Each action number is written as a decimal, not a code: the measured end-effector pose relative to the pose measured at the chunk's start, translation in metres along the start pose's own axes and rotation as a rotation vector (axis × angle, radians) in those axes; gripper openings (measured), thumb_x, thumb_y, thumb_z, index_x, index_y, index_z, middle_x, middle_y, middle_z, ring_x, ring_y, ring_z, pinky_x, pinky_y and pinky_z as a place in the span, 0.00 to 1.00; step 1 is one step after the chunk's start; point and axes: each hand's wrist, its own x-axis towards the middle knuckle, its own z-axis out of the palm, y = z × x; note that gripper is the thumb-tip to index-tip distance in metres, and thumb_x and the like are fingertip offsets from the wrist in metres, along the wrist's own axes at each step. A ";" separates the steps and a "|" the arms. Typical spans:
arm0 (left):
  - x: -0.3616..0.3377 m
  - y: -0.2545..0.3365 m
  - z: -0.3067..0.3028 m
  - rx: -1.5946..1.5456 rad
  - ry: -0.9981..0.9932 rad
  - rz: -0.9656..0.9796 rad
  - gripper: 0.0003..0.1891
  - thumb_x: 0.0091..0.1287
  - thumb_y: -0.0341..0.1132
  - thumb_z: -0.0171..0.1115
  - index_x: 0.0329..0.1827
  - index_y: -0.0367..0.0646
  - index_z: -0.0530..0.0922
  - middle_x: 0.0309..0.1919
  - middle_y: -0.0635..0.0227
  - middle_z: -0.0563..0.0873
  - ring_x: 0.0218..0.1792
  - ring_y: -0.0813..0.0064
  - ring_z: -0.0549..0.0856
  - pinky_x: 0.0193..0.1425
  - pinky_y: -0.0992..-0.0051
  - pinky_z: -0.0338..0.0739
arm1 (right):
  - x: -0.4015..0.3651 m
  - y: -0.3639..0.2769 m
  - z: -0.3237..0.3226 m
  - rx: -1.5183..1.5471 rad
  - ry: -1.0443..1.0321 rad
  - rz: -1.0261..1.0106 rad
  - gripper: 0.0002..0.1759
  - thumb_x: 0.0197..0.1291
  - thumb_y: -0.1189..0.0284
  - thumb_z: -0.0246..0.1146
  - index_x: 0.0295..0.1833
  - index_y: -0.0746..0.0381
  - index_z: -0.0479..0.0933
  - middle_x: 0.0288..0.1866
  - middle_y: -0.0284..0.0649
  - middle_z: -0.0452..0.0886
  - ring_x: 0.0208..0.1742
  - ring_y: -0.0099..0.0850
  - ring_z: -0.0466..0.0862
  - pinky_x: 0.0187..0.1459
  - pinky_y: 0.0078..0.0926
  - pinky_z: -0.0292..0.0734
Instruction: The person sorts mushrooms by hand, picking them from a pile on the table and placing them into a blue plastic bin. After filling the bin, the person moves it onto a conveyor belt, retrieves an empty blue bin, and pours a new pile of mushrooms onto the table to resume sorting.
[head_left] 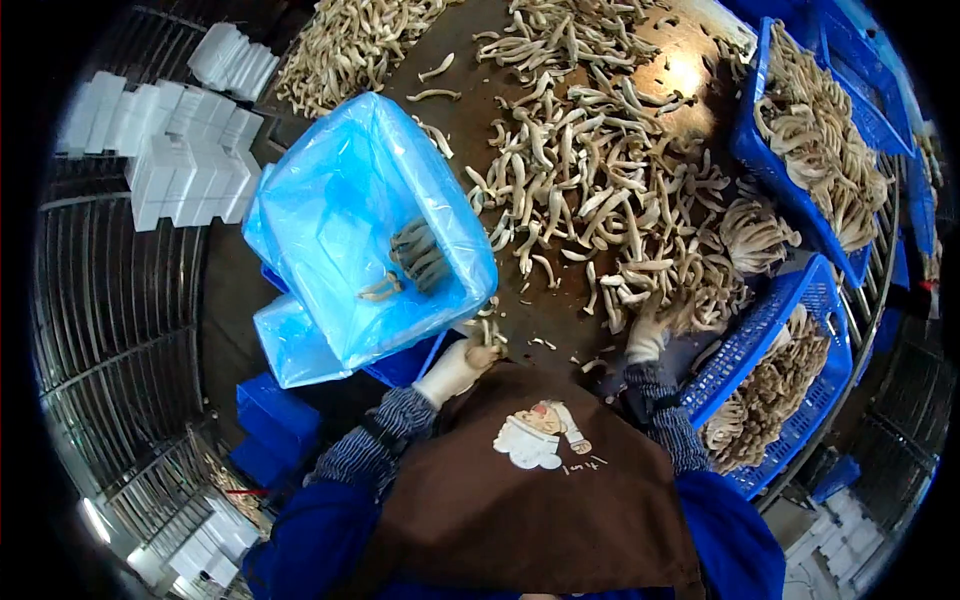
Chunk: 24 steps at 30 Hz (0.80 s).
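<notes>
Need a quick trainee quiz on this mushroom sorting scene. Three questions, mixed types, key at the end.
1. True or false: the right hand is inside the blue plastic liner.
2. Multiple choice: what is in the blue perforated basket nearest the right forearm?
A) white foam boxes
B) mushrooms
C) gloves
3. Fill in: the hand nearer the liner is the ____ hand.

Key:
1. False; it is at the edge of the loose mushroom pile.
2. B
3. left
</notes>
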 end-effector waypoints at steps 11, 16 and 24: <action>0.109 0.114 0.089 0.712 0.066 0.636 0.18 0.60 0.42 0.63 0.48 0.40 0.81 0.41 0.55 0.85 0.41 0.58 0.84 0.47 0.67 0.76 | 0.167 -0.072 0.052 -0.179 -0.659 0.226 0.35 0.56 0.50 0.63 0.60 0.66 0.73 0.54 0.55 0.79 0.55 0.47 0.80 0.56 0.39 0.74; 0.202 0.188 0.135 1.243 0.015 0.406 0.19 0.64 0.33 0.51 0.57 0.41 0.75 0.62 0.55 0.75 0.60 0.57 0.76 0.64 0.65 0.69 | 0.137 -0.024 0.008 0.162 -0.506 0.348 0.29 0.60 0.59 0.60 0.64 0.62 0.70 0.56 0.57 0.78 0.56 0.49 0.79 0.56 0.39 0.73; 0.278 0.192 0.154 1.896 -0.139 0.338 0.12 0.63 0.32 0.52 0.43 0.41 0.83 0.48 0.58 0.84 0.48 0.65 0.84 0.52 0.66 0.78 | 0.066 0.067 -0.023 -0.040 -0.427 0.109 0.21 0.67 0.71 0.46 0.62 0.67 0.70 0.61 0.59 0.72 0.66 0.54 0.67 0.71 0.45 0.52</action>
